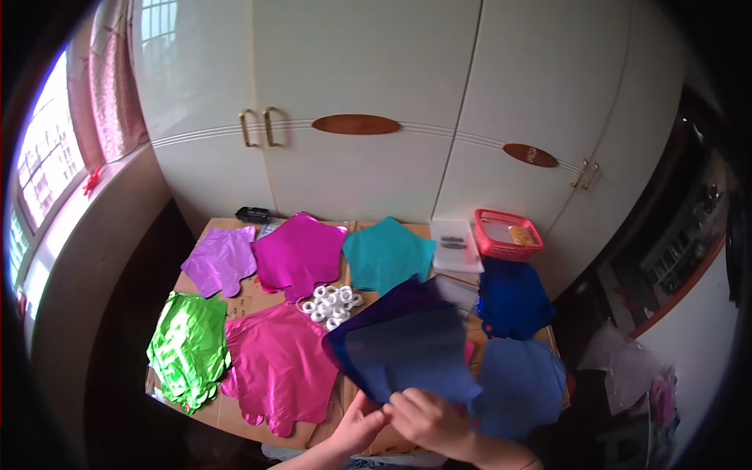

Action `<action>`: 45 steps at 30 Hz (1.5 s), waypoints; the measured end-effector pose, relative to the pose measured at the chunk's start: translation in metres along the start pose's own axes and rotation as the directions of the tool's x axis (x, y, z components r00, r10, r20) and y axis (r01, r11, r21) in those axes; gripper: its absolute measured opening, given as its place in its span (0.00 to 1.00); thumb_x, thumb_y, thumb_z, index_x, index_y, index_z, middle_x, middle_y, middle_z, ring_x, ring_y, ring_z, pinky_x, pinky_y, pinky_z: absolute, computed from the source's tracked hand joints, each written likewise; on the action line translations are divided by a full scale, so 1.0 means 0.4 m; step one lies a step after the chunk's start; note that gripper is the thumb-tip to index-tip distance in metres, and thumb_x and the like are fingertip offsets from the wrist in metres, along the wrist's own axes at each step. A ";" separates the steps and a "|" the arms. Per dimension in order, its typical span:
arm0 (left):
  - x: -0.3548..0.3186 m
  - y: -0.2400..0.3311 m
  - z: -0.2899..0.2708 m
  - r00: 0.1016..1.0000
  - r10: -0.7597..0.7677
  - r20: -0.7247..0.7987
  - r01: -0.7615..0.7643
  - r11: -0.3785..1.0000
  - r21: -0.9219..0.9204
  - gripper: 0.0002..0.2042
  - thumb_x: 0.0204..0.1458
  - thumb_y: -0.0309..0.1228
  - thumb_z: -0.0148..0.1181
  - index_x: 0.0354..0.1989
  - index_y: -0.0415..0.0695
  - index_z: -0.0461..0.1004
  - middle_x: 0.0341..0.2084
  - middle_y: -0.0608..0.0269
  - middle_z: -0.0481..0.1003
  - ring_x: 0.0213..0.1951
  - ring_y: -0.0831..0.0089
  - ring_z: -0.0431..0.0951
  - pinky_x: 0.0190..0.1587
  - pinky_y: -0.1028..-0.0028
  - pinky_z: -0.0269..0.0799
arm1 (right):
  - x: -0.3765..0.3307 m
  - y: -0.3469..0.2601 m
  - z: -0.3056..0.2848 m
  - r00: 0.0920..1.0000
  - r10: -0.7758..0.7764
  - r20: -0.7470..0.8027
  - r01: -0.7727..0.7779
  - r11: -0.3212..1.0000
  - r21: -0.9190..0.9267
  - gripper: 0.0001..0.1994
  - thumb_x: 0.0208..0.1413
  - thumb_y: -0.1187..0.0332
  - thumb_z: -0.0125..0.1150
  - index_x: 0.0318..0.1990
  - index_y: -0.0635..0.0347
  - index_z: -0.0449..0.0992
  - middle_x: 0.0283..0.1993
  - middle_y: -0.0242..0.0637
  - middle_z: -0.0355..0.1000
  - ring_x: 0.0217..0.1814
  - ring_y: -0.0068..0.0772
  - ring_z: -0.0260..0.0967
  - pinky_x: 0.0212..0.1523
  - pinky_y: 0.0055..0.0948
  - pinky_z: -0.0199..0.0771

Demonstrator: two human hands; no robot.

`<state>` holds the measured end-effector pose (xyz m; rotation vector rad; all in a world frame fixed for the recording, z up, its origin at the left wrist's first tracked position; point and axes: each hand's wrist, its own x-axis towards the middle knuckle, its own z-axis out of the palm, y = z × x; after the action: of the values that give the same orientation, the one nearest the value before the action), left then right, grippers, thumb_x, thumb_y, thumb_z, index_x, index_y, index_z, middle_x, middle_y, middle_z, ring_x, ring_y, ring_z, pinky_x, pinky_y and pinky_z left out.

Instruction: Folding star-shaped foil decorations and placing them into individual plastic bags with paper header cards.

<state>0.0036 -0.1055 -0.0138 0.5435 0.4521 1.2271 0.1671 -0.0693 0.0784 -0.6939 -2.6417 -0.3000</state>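
Hands meet low on the bench (243, 301): your left hand (358, 424) and right hand (427, 420) both pinch the dark blue foil (403, 345), pink foil (278, 364) just beside.

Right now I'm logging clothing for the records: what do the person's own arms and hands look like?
Both the left hand and the right hand are bare: no gloves, rings or watch visible. The forearms show no sleeves as far as the picture's lower edge.
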 end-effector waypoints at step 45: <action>-0.214 -0.035 -0.081 0.642 -0.717 -0.272 0.698 0.400 0.595 0.21 0.59 0.38 0.54 0.57 0.39 0.64 0.49 0.59 0.72 0.54 0.70 0.69 0.59 0.71 0.62 | -0.221 0.233 0.195 0.497 0.622 0.605 -0.845 0.188 0.501 0.13 0.54 0.64 0.59 0.41 0.65 0.76 0.30 0.43 0.76 0.31 0.32 0.74 0.35 0.30 0.70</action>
<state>-0.0292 -0.1864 -0.0450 0.8472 1.0022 0.1605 0.2607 -0.0038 -0.0194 -1.6317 -1.8870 1.2403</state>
